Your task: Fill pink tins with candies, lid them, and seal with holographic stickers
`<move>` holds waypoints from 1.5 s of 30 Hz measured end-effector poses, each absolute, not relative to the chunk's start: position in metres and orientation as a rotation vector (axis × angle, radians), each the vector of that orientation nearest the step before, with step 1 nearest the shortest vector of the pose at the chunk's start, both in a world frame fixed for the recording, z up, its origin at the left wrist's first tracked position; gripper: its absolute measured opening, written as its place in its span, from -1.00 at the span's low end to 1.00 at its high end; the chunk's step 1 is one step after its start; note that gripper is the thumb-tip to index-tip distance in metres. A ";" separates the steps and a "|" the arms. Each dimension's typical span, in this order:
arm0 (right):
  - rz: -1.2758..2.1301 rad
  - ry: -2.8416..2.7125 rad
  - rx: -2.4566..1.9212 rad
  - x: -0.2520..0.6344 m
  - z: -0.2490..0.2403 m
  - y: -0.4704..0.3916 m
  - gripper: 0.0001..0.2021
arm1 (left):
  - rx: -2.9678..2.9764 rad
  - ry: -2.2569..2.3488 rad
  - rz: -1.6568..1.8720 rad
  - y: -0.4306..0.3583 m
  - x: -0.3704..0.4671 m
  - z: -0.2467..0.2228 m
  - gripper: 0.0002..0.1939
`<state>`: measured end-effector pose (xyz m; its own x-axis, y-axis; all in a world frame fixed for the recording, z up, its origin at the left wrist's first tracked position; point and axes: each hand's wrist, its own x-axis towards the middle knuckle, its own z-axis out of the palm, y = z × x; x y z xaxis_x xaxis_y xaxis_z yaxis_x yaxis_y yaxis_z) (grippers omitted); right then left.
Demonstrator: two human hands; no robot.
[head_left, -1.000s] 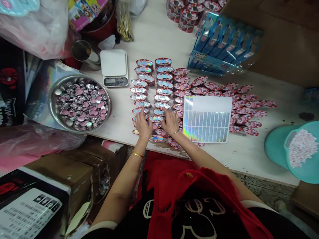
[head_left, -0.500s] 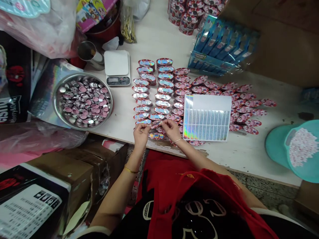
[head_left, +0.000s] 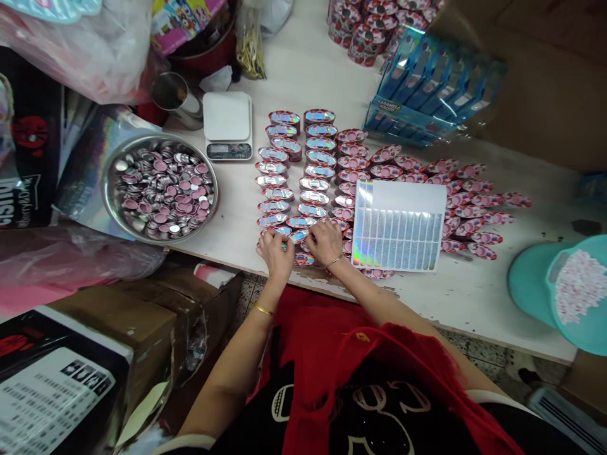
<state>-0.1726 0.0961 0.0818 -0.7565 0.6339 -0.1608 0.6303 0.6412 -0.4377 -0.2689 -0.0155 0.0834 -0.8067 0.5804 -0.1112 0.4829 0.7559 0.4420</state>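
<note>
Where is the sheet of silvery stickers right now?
In the head view, the sticker sheet lies just right of centre, on top of some red-patterned pieces, to the right of the person's right hand.

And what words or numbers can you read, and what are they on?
"CARAMELO": blue box; the word below is blurred.
Black package: sideways letters, too blurred.
White label: too small.
Scale: markings too small.
Black shirt: big letters, partly covered, unclear.
</note>
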 end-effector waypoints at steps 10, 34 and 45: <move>0.849 -2.447 -1.099 -0.137 0.106 0.149 -0.75 | 1.218 2.509 0.883 0.050 -0.276 0.095 -0.73; 0.647 -2.805 -1.211 -0.109 0.109 0.302 -0.67 | 2.166 2.075 0.552 0.208 -0.251 0.092 -0.75; 0.590 -2.860 -1.346 -0.096 0.107 0.322 -0.69 | 1.935 1.922 0.962 0.155 -0.224 0.111 -0.80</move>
<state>-0.0960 0.3219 0.1069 -0.6471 0.7302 -0.2191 0.7573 0.5827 -0.2949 -0.2239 0.1550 0.1110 -0.0873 0.9577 0.2741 0.7936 -0.0995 0.6003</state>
